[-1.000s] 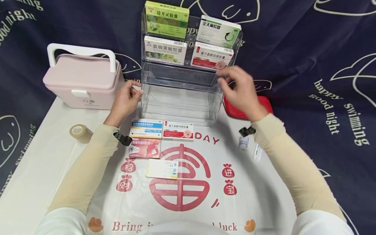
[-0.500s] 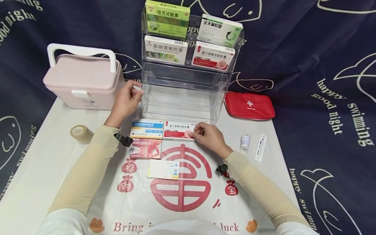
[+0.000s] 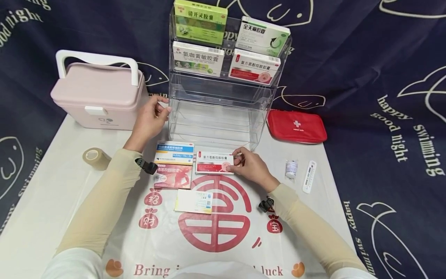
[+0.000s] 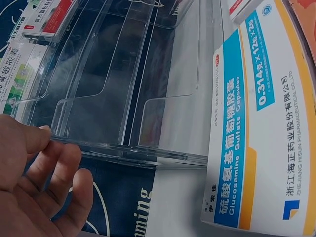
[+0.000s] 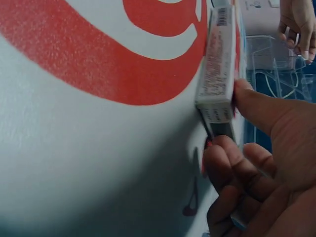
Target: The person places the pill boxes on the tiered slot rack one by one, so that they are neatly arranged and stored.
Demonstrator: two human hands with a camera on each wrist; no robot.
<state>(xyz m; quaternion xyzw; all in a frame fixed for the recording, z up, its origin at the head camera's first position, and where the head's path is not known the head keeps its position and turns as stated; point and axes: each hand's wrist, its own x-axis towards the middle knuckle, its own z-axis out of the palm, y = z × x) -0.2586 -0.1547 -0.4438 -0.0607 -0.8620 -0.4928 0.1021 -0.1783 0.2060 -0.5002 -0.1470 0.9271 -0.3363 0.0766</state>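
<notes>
My right hand (image 3: pixel 253 167) pinches the right end of a red-and-white medicine box (image 3: pixel 212 162), thumb on its printed face. In the right wrist view the box (image 5: pixel 217 64) stands tilted, its narrow side showing, slightly off the white sheet. My left hand (image 3: pixel 150 118) pinches the left edge of a clear acrylic display rack (image 3: pixel 216 116) between thumb and fingers. Medicine boxes fill the rack's two upper tiers: a green box (image 3: pixel 200 23), a white-green box (image 3: pixel 263 37), a white box (image 3: pixel 198 60) and another red-and-white box (image 3: pixel 255 68). No boxes stand in its lower tiers.
On the table lie a blue-and-white box (image 3: pixel 174 153), a pink box (image 3: pixel 172 177) and a white-yellow box (image 3: pixel 193 201). A pink case (image 3: pixel 99 93) and tan bandage roll (image 3: pixel 95 159) are left; a red pouch (image 3: pixel 297 126), vial (image 3: pixel 291 169) and white test strip (image 3: pixel 309 177) right.
My right hand has come down from the rack to the red-and-white box on the table, gripped it and drawn it slightly up and toward me. The left hand stays at the rack's edge.
</notes>
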